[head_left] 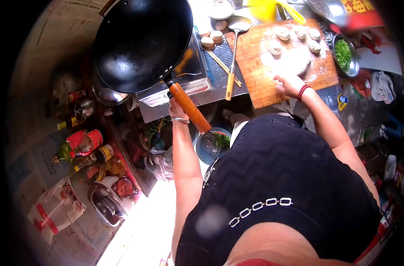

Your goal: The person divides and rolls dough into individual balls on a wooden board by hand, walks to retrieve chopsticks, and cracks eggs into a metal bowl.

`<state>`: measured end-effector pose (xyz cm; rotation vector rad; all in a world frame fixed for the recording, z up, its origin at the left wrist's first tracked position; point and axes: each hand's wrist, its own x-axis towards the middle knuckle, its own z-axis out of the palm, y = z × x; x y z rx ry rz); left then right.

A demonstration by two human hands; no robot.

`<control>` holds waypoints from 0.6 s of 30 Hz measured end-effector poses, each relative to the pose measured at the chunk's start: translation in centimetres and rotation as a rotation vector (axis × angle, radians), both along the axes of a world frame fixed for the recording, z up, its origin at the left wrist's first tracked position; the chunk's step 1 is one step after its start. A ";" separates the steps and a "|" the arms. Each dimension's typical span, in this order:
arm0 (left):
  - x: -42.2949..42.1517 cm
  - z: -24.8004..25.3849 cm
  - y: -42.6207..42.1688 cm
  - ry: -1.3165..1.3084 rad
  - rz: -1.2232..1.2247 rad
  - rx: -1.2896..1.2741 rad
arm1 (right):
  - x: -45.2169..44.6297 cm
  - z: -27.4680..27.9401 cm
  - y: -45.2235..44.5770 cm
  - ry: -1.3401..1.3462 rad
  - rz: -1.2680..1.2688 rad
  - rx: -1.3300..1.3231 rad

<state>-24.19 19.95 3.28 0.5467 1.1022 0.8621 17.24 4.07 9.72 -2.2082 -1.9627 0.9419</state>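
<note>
My left hand point(177, 109) is at the front panel of the gas stove point(194, 87), its fingers closed at a dark knob under the wok's handle. The wooden handle point(188, 106) hides part of that hand. Above it, the black wok point(142, 44) sits on the stove, its inside bare. My right hand point(291, 85) hovers at the near part of the floured wooden board point(255, 66), holding nothing, its fingers loosely bent and apart. Several dough balls point(283, 33) lie on the board beyond it, around a patch of white flour point(290, 60).
A metal spatula point(233, 66) and chopsticks point(223, 67) lie left of the board, near several eggs point(207, 41). Right of the board stands a bowl of chopped greens point(343, 55). Bottles point(84, 142) crowd the left side. A bucket point(206, 148) is below the counter edge.
</note>
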 end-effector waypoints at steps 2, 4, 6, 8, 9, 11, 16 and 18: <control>0.0 -0.3 0.0 0.037 0.042 -0.031 | 0.3 -0.1 -0.3 0.005 0.009 0.022; 0.0 -0.4 0.4 0.098 0.069 -0.036 | 0.4 -0.1 -0.4 0.004 0.012 0.029; -0.1 -0.9 0.4 0.176 0.079 -0.019 | 0.6 0.1 -0.7 -0.010 0.006 0.018; -0.8 -1.2 0.6 0.223 -0.004 -0.046 | 0.6 0.3 -0.9 -0.004 0.006 0.020; -1.3 -1.5 0.8 0.247 -0.046 -0.059 | 0.6 0.4 -1.0 -0.001 0.006 0.021; -1.8 -3.4 1.2 0.375 -0.038 -0.045 | 0.5 0.8 -1.2 -0.008 -0.010 0.007; -3.8 -4.4 2.7 1.184 -0.607 0.371 | -0.2 1.1 -2.0 -0.016 -0.056 0.007; -3.3 -3.1 2.2 1.364 -0.715 0.552 | -0.9 1.8 -2.2 -0.007 -0.095 -0.064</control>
